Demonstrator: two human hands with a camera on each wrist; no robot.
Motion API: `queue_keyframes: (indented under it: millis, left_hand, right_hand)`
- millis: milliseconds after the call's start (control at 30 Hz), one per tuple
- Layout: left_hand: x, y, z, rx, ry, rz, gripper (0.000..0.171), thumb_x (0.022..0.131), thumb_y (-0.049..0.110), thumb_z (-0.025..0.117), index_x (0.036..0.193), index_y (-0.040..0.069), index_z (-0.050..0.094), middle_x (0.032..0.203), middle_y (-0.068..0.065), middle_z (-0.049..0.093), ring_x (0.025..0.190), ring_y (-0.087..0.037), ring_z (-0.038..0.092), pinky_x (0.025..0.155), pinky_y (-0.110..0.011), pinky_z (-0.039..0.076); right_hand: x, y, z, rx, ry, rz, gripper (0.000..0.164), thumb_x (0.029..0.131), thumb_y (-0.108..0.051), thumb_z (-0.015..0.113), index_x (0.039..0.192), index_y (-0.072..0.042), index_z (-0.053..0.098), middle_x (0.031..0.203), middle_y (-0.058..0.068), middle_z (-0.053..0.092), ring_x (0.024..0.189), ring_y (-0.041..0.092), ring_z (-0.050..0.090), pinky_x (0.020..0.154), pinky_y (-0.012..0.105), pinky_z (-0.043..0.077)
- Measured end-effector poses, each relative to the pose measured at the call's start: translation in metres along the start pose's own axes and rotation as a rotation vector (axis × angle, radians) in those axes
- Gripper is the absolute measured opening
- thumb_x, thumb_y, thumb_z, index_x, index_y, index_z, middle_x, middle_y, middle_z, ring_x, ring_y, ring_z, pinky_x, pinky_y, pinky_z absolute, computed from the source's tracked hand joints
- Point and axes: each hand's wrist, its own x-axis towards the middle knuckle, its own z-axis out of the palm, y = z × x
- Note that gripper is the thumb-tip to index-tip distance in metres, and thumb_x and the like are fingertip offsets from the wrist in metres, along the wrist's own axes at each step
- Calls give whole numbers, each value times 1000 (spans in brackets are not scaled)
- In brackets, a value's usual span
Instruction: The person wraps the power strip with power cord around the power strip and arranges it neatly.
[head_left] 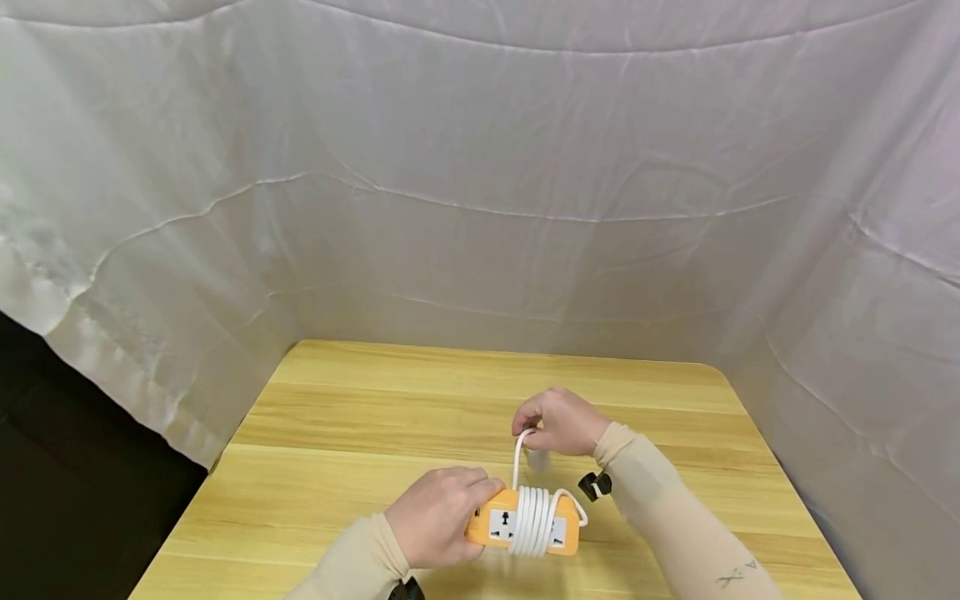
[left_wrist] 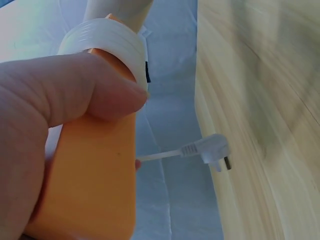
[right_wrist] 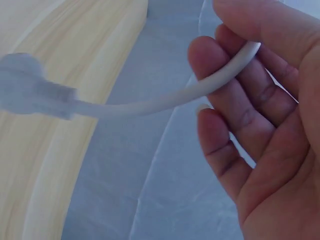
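Observation:
An orange power strip point(head_left: 572, 540) with white socket faces is held above the table. My left hand point(head_left: 442, 518) grips its left end, the thumb lying across the orange body point(left_wrist: 95, 175) in the left wrist view. White cord point(head_left: 532, 521) is wound in several turns around the strip's middle and right part. My right hand point(head_left: 564, 422) pinches the free length of cord point(right_wrist: 170, 99) above the strip, fingers curled around it. From that hand the white plug point(left_wrist: 214, 148) dangles at the cord's end, its pins showing in the left wrist view; in the right wrist view the plug point(right_wrist: 30, 87) is blurred.
A light wood-grain table point(head_left: 360, 417) lies beneath the hands. Pale grey curtain point(head_left: 510, 250) encloses its back and sides. A dark area point(head_left: 75, 475) shows at the left below the curtain's hem. Each wrist wears a small black camera, the right one point(head_left: 595, 486) plainly visible.

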Motion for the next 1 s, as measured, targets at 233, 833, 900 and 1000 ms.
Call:
queue_keyframes:
  millis: [233, 833, 900, 1000]
  left_hand:
    - [0, -1, -1, 6, 18, -13, 58, 56, 25, 78, 108, 8, 60, 89, 6, 59, 76, -2, 53, 70, -18, 47]
    - [4, 1, 4, -21, -53, -33, 52, 61, 31, 78, 105, 10, 61, 85, 8, 58, 70, 1, 49, 64, -15, 45]
    - [4, 0, 4, -23, -70, -40, 52, 61, 30, 78, 105, 10, 61, 85, 8, 58, 69, 1, 50, 64, -15, 45]
    - [4, -1, 6, -34, -95, -53, 51, 60, 30, 78, 104, 10, 61, 84, 9, 58, 68, 2, 49, 62, -14, 45]
  right_hand:
    - [1, 2, 1, -70, 156, -101, 15, 74, -8, 67, 81, -21, 68, 80, -15, 62, 72, -2, 56, 64, 23, 50]
    - [-3, 13, -14, -236, 383, -194, 14, 72, -6, 69, 82, -17, 69, 86, -9, 65, 76, 2, 59, 64, 17, 48]
    - [-4, 11, -15, -238, 383, -192, 12, 73, -7, 69, 81, -17, 69, 85, -9, 65, 75, 2, 59, 64, 18, 48]
    - [-4, 9, -16, -242, 378, -190, 11, 73, -9, 69, 80, -17, 69, 85, -10, 65, 75, 2, 59, 64, 18, 48]
